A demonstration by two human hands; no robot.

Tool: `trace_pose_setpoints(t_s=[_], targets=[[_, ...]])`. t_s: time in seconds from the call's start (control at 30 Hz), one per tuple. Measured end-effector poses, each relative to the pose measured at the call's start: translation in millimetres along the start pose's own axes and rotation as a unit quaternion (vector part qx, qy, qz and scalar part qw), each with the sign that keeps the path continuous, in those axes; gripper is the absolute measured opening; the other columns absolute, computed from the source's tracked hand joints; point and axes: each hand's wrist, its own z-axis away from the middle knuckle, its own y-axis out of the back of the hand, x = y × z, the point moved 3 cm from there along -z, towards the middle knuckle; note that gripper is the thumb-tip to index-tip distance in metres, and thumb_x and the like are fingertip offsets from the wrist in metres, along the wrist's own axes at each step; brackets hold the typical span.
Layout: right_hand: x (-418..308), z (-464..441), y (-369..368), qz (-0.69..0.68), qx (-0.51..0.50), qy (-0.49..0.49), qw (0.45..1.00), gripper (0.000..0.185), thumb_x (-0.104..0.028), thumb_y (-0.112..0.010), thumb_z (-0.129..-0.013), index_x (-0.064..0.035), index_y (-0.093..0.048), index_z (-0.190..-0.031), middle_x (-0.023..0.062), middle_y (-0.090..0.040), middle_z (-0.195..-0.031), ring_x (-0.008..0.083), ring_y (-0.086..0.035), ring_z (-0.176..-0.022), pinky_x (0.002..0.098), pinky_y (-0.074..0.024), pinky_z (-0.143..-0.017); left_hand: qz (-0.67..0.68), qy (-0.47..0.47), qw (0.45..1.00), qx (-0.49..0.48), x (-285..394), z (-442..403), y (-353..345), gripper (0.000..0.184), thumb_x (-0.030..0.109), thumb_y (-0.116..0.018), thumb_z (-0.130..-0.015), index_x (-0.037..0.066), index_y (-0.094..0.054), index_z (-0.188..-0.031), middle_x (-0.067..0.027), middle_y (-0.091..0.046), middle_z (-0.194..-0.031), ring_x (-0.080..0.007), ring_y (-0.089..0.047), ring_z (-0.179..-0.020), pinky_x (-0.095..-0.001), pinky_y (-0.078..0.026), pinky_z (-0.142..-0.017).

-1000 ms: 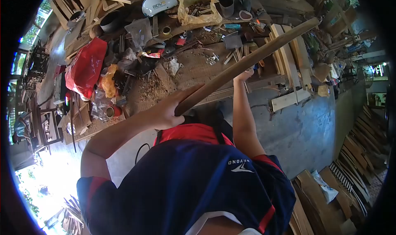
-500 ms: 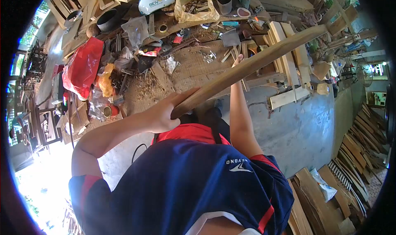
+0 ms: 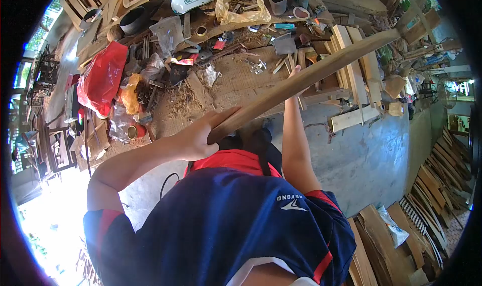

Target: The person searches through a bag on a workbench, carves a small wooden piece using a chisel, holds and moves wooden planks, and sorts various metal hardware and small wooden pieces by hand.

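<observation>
A long brown wooden piece slants across the view, from low at centre to the upper right, above the workbench. Its near end is gripped by my left hand, fingers wrapped round it. My right hand is at the far side of the piece, near its middle, with a fingertip showing above the edge; the wood hides most of its fingers. Beneath the piece lies the workbench, strewn with shavings and small metal parts.
On the bench are a red plastic bag, a white helmet, a yellow bag, a red can and pale boards. More planks lie at the lower right on the floor.
The wooden piece has rolled to show a broader face, and its far end has moved slightly right and down. My right hand has shifted from gripping below it to behind it.
</observation>
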Motion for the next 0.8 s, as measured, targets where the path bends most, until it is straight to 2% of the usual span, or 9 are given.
trace_pose_setpoints(t_s=[0.07, 0.13, 0.17, 0.23, 0.3, 0.5, 0.57, 0.63, 0.8], targets=[[-23.8, -4.7, 4.8, 0.067, -0.017, -0.033, 0.997, 0.013, 0.001, -0.057, -0.081, 0.0012, -0.061, -0.093, 0.0045, -0.063, -0.084, 0.0143, -0.059, -0.073, 0.0277, -0.0471, -0.066, -0.005, 0.079, 0.996, -0.032, -15.4, 0.8, -9.1, 0.084, 0.003, -0.054, -0.069, 0.014, -0.020, -0.145, -0.0216, -0.050, -0.112, -0.0363, -0.049, -0.110, -0.0394, -0.038, -0.095], [-31.9, -3.8, 3.7, 0.150, -0.117, -0.221, 0.956, 0.039, -0.032, -0.051, -0.092, 0.0047, -0.062, -0.094, 0.0175, -0.065, -0.094, 0.0295, -0.062, -0.084, 0.0399, -0.0476, -0.079, 0.035, 0.087, 0.995, -0.045, -22.2, -2.6, -14.2, 0.082, 0.003, -0.054, -0.069, 0.011, -0.022, -0.144, -0.0223, -0.050, -0.114, -0.0352, -0.048, -0.112, -0.0384, -0.037, -0.097], [-16.2, 1.8, 0.1, 0.151, -0.118, -0.222, 0.956, 0.039, -0.032, -0.051, -0.092, 0.0047, -0.062, -0.094, 0.0175, -0.065, -0.094, 0.0295, -0.062, -0.084, 0.0399, -0.0476, -0.079, 0.074, 0.095, 0.991, -0.057, -25.1, -3.8, -17.0, 0.080, 0.003, -0.053, -0.069, 0.008, -0.024, -0.143, -0.0230, -0.050, -0.117, -0.0341, -0.048, -0.114, -0.0373, -0.037, -0.098], [-0.6, 6.2, -5.1, -0.150, 0.015, -0.015, 0.988, 0.021, -0.015, -0.059, -0.087, 0.0056, -0.062, -0.087, 0.0098, -0.065, -0.082, 0.0200, -0.062, -0.070, 0.0334, -0.0502, -0.068, 0.087, 0.070, 0.993, -0.038, -28.0, -4.8, -18.6, 0.078, 0.003, -0.053, -0.068, 0.006, -0.026, -0.141, -0.0235, -0.050, -0.119, -0.0331, -0.048, -0.115, -0.0367, -0.036, -0.098], [-4.0, 4.0, -1.3, -0.259, 0.070, -0.047, 0.962, 0.009, -0.001, -0.068, -0.072, 0.0003, -0.059, -0.072, 0.0018, -0.061, -0.068, 0.0120, -0.056, -0.062, 0.0258, -0.0443, -0.060, 0.101, 0.046, 0.994, -0.023, -26.6, -1.8, -17.0, 0.077, 0.003, -0.054, -0.068, 0.003, -0.027, -0.140, -0.0239, -0.050, -0.121, -0.0320, -0.048, -0.115, -0.0361, -0.035, -0.099], [10.5, -1.0, -4.4, -0.145, 0.058, -0.058, 0.986, 0.012, -0.006, -0.065, -0.079, 0.0014, -0.058, -0.072, 0.0050, -0.063, -0.069, 0.0157, -0.061, -0.066, 0.0271, -0.0466, -0.059, 0.047, 0.015, 0.999, 0.001, -26.4, 2.0, -2.7, 0.083, 0.005, -0.055, -0.068, 0.013, -0.023, -0.144, -0.0232, -0.049, -0.113, -0.0356, -0.050, -0.107, -0.0367, -0.038, -0.095], [-10.6, -0.2, -5.8, -0.124, 0.079, -0.090, 0.985, 0.023, -0.016, -0.066, -0.081, 0.0009, -0.057, -0.067, 0.0086, -0.062, -0.066, 0.0194, -0.062, -0.061, 0.0304, -0.0464, -0.054, 0.008, 0.134, 0.987, -0.093, -32.0, 2.6, -8.2, 0.086, 0.006, -0.056, -0.068, 0.017, -0.021, -0.145, -0.0215, -0.049, -0.104, -0.0356, -0.050, -0.101, -0.0384, -0.039, -0.091], [-20.5, 4.2, -9.9, 0.251, 0.048, -0.056, 0.965, 0.029, -0.021, -0.065, -0.084, 0.0004, -0.057, -0.065, 0.0114, -0.061, -0.062, 0.0214, -0.061, -0.056, 0.0329, -0.0447, -0.049, 0.004, 0.102, 0.992, -0.075, -44.0, 4.4, -14.4, 0.086, 0.006, -0.056, -0.068, 0.017, -0.020, -0.145, -0.0213, -0.048, -0.102, -0.0350, -0.050, -0.099, -0.0390, -0.040, -0.089], [-32.3, 1.7, -14.1, 0.297, 0.014, 0.093, 0.950, 0.028, -0.017, -0.065, -0.085, 0.0003, -0.058, -0.064, 0.0083, -0.061, -0.060, 0.0151, -0.058, -0.053, 0.0307, -0.0437, -0.049, 0.022, 0.037, 0.998, -0.051, -45.9, 8.7, -13.3, 0.086, 0.007, -0.056, -0.068, 0.017, -0.018, -0.145, -0.0223, -0.048, -0.101, -0.0349, -0.050, -0.098, -0.0390, -0.041, -0.087]])
